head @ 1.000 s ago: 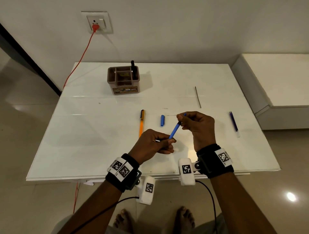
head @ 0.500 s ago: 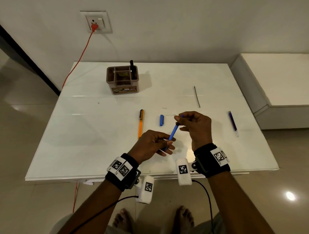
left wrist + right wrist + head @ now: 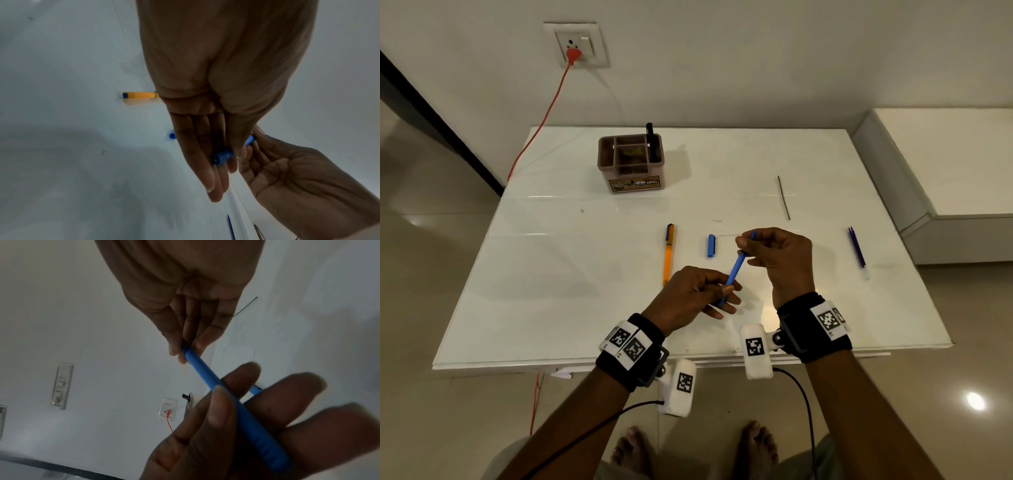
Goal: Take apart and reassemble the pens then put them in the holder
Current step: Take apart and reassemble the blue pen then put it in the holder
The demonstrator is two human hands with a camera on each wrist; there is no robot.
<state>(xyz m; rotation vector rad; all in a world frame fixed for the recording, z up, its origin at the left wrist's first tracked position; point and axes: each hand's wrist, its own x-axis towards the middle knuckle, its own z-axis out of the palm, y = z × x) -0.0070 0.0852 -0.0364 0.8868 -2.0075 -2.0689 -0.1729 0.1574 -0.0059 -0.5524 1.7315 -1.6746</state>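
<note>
A blue pen barrel slants in the air above the white table. My left hand pinches its lower, ribbed end. My right hand pinches the upper end, where a dark bit shows at the joint and a short blue piece sticks out past the fingers. The pen's blue cap lies on the table just left of my right hand. An orange pen lies further left. The brown holder stands far back left with a black pen upright in it.
A dark blue refill lies to the right, near the table's right edge. A thin dark rod lies behind my right hand. A red cable runs from the wall socket down the left side. A low white ledge stands at the right.
Both hands keep their hold on the blue pen in about the same place. My left fingers have shifted slightly on the barrel; nothing on the table has moved.
</note>
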